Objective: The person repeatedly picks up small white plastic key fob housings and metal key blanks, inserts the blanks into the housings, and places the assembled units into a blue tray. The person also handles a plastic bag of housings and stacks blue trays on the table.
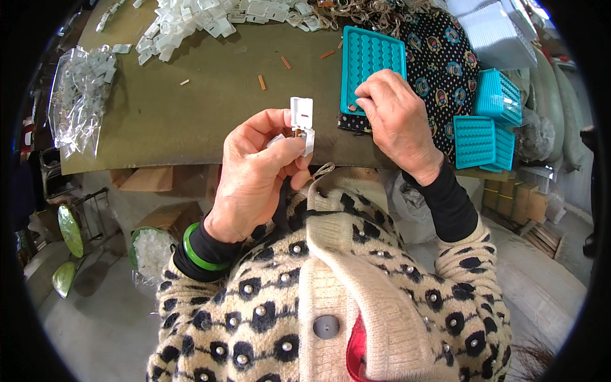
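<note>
My left hand (258, 156) is closed around a small white plastic piece (301, 113), gripped between thumb and fingers. Its flat upper part has a slot and stands upright, and a bit of copper-brown shows lower down by my thumb. A looped cord (323, 170) sticks out below that hand. Over the near end of a teal tray (374, 35) with rows of rounded pockets, my right hand (398, 118) has its thumb and fingers pinched together. Whatever sits between those fingertips is too small to make out.
A heap of white plastic pieces (191, 25) lies at the back, beside bundled cords (366, 11). Small orange-brown strips (261, 83) are scattered on the table (210, 121). A clear bag of pieces (83, 95) is left; stacked teal trays (499, 95) and patterned cloth (439, 57) are right.
</note>
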`<state>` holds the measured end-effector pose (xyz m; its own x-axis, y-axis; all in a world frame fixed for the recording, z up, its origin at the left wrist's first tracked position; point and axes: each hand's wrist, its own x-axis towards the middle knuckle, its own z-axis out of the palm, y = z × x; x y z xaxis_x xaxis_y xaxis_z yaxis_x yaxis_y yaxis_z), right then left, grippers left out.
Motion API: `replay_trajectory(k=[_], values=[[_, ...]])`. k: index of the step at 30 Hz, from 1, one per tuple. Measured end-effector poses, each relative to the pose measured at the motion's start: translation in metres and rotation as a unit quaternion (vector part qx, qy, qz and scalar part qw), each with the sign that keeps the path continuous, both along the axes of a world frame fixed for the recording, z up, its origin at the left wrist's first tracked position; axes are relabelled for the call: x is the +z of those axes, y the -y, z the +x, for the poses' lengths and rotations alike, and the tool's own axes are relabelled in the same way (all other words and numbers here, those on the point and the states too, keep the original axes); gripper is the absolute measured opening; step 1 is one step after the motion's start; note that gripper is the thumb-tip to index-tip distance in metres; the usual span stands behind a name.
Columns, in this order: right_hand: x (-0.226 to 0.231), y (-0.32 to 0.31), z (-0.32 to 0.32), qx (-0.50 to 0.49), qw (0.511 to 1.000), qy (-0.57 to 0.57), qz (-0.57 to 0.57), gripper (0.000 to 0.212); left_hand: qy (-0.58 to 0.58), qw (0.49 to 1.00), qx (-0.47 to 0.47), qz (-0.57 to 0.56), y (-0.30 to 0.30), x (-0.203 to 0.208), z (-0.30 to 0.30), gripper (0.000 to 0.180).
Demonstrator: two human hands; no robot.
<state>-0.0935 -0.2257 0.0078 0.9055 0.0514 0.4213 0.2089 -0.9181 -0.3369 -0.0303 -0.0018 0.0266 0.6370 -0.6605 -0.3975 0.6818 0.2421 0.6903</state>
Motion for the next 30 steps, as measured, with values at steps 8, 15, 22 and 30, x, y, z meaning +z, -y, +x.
replay_trajectory(k=[8, 15, 22, 30], values=[[0.006, -0.010, -0.006, 0.024, 0.999, -0.041, -0.003, 0.015, -0.034, 0.998, -0.012, -0.041, 0.001, -0.007, 0.011, 0.018], [0.008, -0.007, -0.002, 0.036, 0.996, -0.075, 0.028, 0.012, -0.015, 1.000, 0.006, -0.012, 0.007, -0.005, 0.012, 0.020], [0.018, -0.016, 0.004, 0.023, 0.988, -0.053, 0.142, 0.011, 0.001, 0.999, 0.012, -0.031, 0.009, -0.003, 0.015, 0.029], [0.025, -0.043, 0.004, 0.054, 0.991, 0.086, 0.086, 0.021, 0.098, 0.994, 0.032, 0.025, 0.020, -0.004, 0.006, 0.033]])
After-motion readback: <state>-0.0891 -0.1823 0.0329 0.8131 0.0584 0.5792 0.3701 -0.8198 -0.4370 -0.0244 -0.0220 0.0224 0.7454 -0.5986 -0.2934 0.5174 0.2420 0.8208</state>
